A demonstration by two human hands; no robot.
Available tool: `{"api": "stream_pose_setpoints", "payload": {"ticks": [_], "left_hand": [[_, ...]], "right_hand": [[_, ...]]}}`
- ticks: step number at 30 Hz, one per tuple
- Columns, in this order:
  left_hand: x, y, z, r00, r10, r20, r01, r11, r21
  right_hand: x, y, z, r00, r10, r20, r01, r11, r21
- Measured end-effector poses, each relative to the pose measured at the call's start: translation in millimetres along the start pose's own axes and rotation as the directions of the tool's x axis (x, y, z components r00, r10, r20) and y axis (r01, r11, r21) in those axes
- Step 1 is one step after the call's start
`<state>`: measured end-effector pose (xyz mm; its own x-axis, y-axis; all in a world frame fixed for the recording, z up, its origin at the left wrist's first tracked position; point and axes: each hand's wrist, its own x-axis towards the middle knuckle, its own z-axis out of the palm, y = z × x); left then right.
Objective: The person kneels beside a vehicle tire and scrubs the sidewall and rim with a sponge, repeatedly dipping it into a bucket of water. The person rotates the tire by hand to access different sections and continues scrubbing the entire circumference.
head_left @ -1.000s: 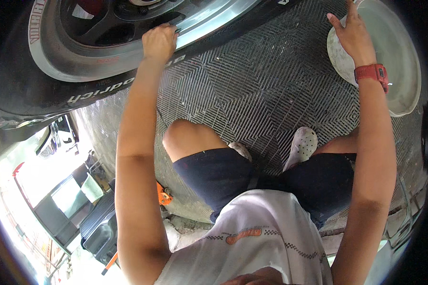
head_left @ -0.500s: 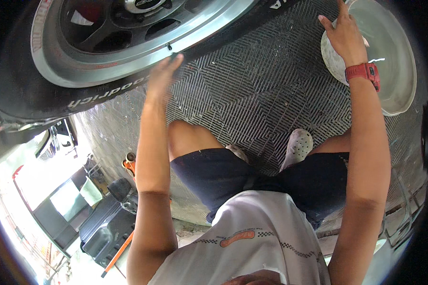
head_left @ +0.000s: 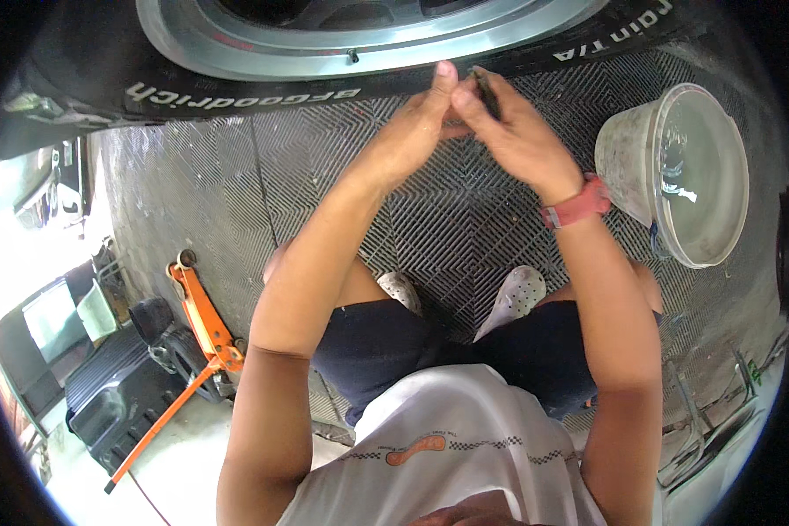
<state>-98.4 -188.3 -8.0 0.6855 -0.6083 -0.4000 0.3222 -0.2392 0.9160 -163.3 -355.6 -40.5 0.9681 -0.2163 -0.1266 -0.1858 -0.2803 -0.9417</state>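
Observation:
My right hand, with a red watch on its wrist, grips a small dark, flat pad between thumb and fingers. Close beside it is my left hand, thumb up and at least one finger stretched toward the right hand; the rest of its fingers are partly hidden. Both hands are just in front of the black tyre with raised white lettering. Its silver wheel rim fills the top of the view, with a short valve stem at the lower edge.
A translucent bucket of cloudy water stands at the right on the dark ribbed floor mat. An orange floor jack lies at the left, near black plastic parts. My clog-shod feet are below my hands.
My right hand has left the bucket and come to the middle. My left hand has moved right to meet it. The view has shifted, showing the whole bucket and jack.

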Motion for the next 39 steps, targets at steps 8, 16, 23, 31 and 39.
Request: {"api": "stream_pose_setpoints", "payload": {"ticks": [8,16,23,31,39], "left_hand": [[-56,10,-117,0.312,0.838,-0.447,-0.087,0.494,0.865],[-66,-1,-194,0.328,0.666,-0.670,0.041,0.699,0.714],[-59,-1,-192,0.204,0.771,-0.604,0.002,0.616,0.788],[-62,-3,-198,0.191,0.771,-0.607,-0.021,0.622,0.783],[-63,0,-197,0.185,0.781,-0.597,-0.002,0.607,0.794]], "right_hand": [[49,19,43,0.982,0.136,0.131,-0.125,0.988,-0.088],[125,13,136,0.982,-0.177,-0.062,0.146,0.930,-0.338],[159,34,182,0.817,-0.530,-0.227,0.369,0.783,-0.500],[159,40,171,0.841,-0.490,-0.229,0.364,0.826,-0.429],[156,42,164,0.905,-0.400,-0.146,0.252,0.779,-0.575]]}}
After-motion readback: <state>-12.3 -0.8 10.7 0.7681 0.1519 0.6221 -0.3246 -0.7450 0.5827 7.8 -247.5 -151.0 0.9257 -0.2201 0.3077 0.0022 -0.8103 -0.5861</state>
